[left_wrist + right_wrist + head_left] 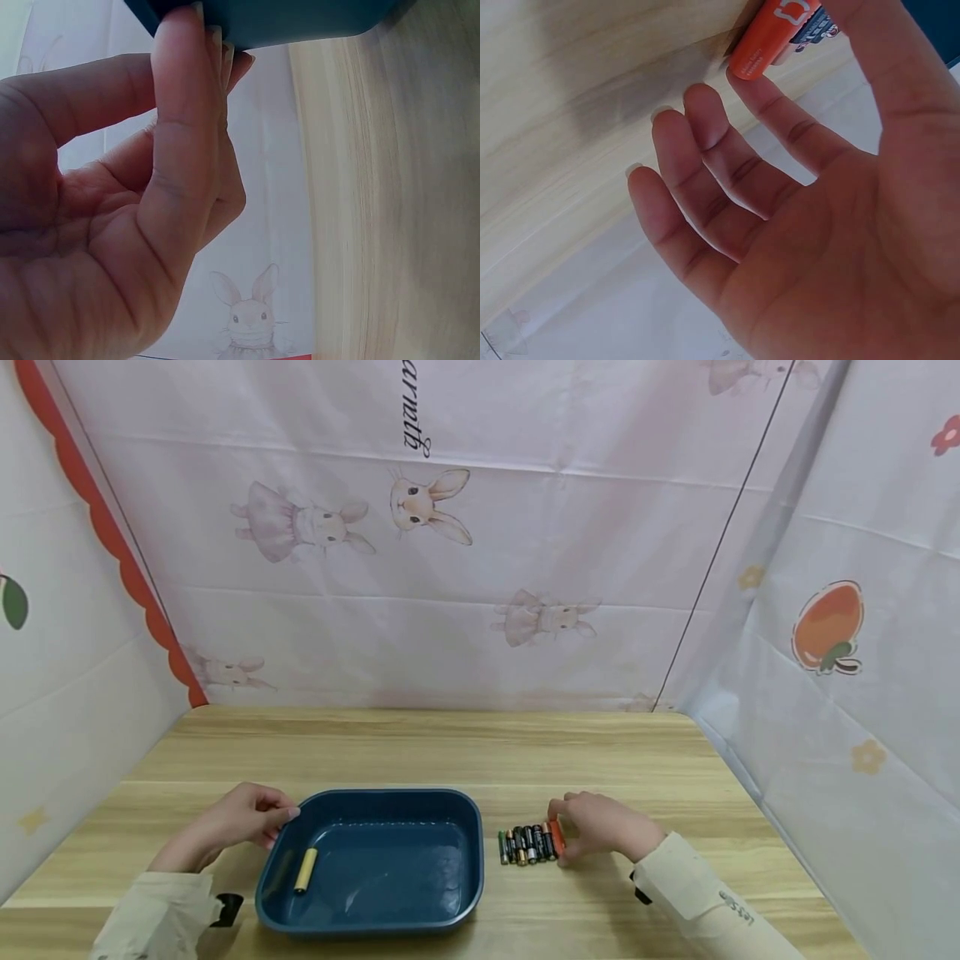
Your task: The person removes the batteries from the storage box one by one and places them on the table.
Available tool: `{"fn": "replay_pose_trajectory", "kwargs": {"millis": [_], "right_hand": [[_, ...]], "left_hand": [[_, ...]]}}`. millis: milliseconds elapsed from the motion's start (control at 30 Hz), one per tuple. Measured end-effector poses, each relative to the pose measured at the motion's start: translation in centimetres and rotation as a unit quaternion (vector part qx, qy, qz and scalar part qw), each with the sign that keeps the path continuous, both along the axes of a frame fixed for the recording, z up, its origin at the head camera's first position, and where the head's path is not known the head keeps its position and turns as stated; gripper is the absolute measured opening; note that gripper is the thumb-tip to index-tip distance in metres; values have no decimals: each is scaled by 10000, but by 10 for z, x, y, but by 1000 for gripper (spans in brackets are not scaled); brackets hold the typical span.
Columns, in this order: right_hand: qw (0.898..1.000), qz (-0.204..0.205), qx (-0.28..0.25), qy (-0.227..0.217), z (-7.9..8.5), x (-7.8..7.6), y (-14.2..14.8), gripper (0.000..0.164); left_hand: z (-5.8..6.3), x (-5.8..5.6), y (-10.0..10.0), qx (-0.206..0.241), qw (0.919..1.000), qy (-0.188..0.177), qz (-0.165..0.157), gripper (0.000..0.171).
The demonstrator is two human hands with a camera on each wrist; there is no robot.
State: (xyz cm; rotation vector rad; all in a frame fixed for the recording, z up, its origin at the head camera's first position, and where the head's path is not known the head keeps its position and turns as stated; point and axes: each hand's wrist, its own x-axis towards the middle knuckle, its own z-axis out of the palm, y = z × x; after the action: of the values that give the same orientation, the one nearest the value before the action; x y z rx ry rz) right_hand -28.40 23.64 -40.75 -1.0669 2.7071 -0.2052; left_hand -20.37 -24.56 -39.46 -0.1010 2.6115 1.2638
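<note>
A dark blue rectangular tub (371, 929) stands at the front of the table, with a yellow battery (306, 871) lying inside near its left wall. My left hand (251, 814) pinches the tub's rim at the far left corner; in the left wrist view its fingertips meet the tub's edge. To the right of the tub lies a row of batteries (528, 845), mostly black, with a green one at the left end. At the right end of that row, my right hand (603, 825) holds an orange battery (557, 838) endwise between thumb and index finger, the other fingers loosely bent.
The wood-grain table (600, 752) reaches back to a pale curtain (480, 652) printed with rabbits. Fabric walls also close in the left and right sides, the right fabric (892, 710) bearing fruit and flower prints.
</note>
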Motion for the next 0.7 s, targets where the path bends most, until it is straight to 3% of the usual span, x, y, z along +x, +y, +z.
{"fn": "replay_pose_trajectory", "kwargs": {"millis": [367,700], "right_hand": [[9999,-116,14,30,5,1,-3,54],[9949,453,-135,895,45,2,-34,42]], "left_hand": [[-2,0,0,-22,10000,45,-8,17],[-5,1,0,39,10000,90,-11,17]]}}
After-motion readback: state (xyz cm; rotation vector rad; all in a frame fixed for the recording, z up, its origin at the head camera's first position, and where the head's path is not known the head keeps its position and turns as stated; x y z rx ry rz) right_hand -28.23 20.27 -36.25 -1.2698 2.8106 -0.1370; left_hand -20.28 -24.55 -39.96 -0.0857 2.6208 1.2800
